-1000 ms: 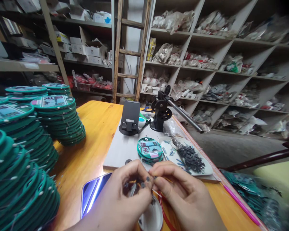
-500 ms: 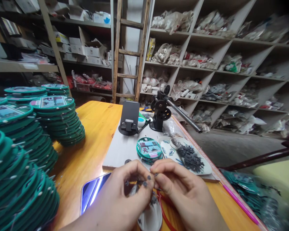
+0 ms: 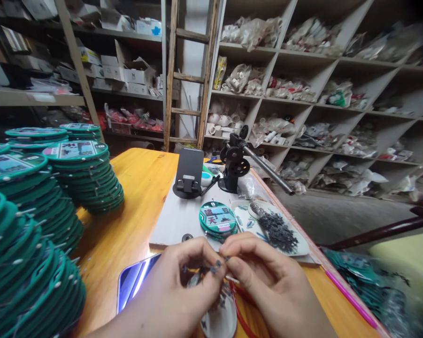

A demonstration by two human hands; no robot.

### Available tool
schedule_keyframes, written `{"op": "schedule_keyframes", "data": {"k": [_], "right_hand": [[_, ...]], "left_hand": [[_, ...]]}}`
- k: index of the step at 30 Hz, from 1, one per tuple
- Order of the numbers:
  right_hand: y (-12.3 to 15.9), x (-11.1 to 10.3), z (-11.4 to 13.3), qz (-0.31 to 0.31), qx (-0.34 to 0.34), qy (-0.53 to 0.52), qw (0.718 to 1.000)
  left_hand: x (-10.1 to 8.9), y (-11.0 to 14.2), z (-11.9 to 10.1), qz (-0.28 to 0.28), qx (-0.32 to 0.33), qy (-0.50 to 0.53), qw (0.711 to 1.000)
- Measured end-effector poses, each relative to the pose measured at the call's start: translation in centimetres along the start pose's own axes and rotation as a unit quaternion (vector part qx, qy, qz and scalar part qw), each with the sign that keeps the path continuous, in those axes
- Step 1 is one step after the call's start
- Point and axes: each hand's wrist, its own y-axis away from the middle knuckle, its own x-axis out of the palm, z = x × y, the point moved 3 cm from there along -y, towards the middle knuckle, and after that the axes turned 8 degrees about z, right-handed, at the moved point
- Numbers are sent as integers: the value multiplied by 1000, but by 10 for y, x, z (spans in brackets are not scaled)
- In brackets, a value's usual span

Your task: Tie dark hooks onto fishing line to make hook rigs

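Observation:
My left hand [image 3: 178, 293] and my right hand [image 3: 267, 281] meet fingertip to fingertip low in the view, above a small white dish [image 3: 218, 321]. Both are pinched shut on tiny dark pieces I cannot make out clearly, with a thin line running between them. Just beyond the fingers lies a green round spool [image 3: 218, 218] on a grey board [image 3: 178, 220]. To its right a white plate [image 3: 301, 246] carries a heap of small dark parts [image 3: 278, 231].
Tall stacks of green spools [image 3: 31, 211] fill the left of the orange table [image 3: 134, 188]. A phone [image 3: 134, 280] lies lit by my left wrist. A black phone stand [image 3: 189, 177] and a geared winder [image 3: 237, 162] stand behind. A pink rod [image 3: 352, 298] lies along the right edge. Shelves and a ladder [image 3: 188, 75] rise behind.
Both hands have stayed together in the same spot; only the fingers have shifted slightly around the small pieces.

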Motion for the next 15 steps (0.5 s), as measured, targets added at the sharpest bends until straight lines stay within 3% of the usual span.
{"op": "schedule_keyframes", "data": {"k": [15], "right_hand": [[-1, 1, 2, -11, -35, 44, 998]], "left_hand": [[0, -1, 3, -17, 28, 1, 999]]}}
